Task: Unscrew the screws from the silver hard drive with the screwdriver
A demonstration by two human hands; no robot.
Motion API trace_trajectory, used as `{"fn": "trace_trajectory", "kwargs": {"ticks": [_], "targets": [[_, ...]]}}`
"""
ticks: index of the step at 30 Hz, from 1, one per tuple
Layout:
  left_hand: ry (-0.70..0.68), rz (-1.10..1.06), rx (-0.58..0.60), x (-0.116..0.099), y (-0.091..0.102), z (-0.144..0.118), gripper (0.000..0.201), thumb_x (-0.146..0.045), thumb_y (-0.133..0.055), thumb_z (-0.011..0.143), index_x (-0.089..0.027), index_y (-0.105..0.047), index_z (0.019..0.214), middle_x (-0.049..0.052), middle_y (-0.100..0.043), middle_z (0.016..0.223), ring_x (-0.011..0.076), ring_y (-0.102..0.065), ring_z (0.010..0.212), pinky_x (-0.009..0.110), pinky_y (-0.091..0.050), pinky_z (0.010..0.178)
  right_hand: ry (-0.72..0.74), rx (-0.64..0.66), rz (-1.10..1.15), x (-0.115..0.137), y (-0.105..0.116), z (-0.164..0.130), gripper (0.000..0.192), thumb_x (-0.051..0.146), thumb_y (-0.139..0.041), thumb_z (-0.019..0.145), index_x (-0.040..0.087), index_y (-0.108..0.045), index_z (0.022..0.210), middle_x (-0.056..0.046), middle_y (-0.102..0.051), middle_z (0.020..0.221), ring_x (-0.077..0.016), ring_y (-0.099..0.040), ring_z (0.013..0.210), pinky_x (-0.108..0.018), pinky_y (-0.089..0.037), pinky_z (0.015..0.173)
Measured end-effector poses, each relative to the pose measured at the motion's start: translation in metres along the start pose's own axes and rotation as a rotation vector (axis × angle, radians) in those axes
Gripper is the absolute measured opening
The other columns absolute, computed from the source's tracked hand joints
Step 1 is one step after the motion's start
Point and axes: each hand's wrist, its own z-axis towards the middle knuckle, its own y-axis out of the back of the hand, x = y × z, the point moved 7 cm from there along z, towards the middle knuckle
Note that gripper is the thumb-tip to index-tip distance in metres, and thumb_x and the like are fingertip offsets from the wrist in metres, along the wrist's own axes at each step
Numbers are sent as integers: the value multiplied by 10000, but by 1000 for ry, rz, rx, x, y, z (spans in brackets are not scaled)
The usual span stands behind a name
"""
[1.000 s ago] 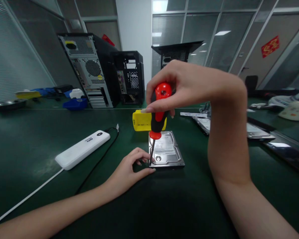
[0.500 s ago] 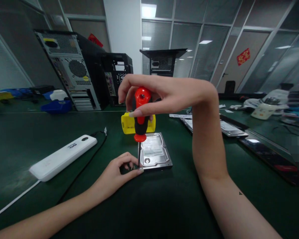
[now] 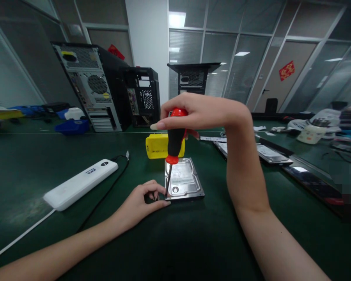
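Note:
A silver hard drive (image 3: 183, 177) lies flat on the dark green table in front of me. My right hand (image 3: 193, 113) is closed around the red and black handle of a screwdriver (image 3: 175, 142). The shaft leans slightly, and its tip meets the drive's near left corner. At that same corner, my left hand (image 3: 148, 197) grips the drive's edge between thumb and fingers. Just behind the drive stands a yellow bin (image 3: 156, 146), partly covered by the screwdriver handle. Whether a screw sits under the tip is too small to tell.
To the left lies a white power strip (image 3: 82, 183) with a black cable beside it. Computer cases (image 3: 98, 86) stand at the back, near a blue bin (image 3: 71, 127). On the right are more drives (image 3: 270, 152), a dark flat panel (image 3: 312, 185) and a cream-coloured container (image 3: 311, 132).
The screwdriver has gone from nearly upright to leaning, its handle tipped right. My right hand's fingers have shifted on the handle, the forefinger less extended. My left hand stays at the corner.

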Motion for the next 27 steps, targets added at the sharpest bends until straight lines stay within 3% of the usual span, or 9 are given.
{"fn": "trace_trajectory", "kwargs": {"ticks": [4, 8, 16, 23, 27], "targets": [[-3, -19, -3, -2, 1, -1, 234, -375, -692, 778, -180, -716, 906, -5, -512, 803, 156, -481, 719, 275, -412, 700, 15, -1, 60, 3, 0, -1, 333, 349, -360, 998, 73, -546, 996, 4, -550, 780, -3, -467, 529, -114, -355, 480], [2, -22, -26, -2, 3, -1, 238, -366, -712, 766, -180, -708, 914, -4, -518, 821, 157, -482, 723, 274, -415, 695, 67, -2, 46, 15, -1, -5, 264, 272, -382, 977, 74, -523, 1079, 6, -551, 808, -4, -448, 529, -113, -359, 479], [15, -24, -42, 0, 4, -3, 247, -377, -726, 757, -168, -699, 886, -6, -503, 805, 156, -471, 723, 267, -400, 685, 113, -7, -23, 25, -1, -8, 323, 364, -398, 994, 107, -550, 870, 37, -505, 698, -7, -430, 541, -114, -379, 501], [16, -16, -21, -2, 4, -2, 246, -378, -711, 769, -172, -720, 902, 1, -519, 814, 159, -482, 736, 267, -404, 690, 320, -8, 39, 32, -2, 1, 275, 285, -423, 990, 85, -587, 1082, -24, -604, 1040, -50, -544, 899, -126, -455, 809], [20, -23, 0, -1, 5, -2, 260, -385, -697, 787, -186, -752, 945, 0, -521, 792, 164, -491, 739, 274, -400, 695, 343, -65, 2, 33, -2, 7, 339, 382, -446, 970, 91, -619, 986, 2, -580, 915, -38, -498, 776, -123, -424, 711]]}}
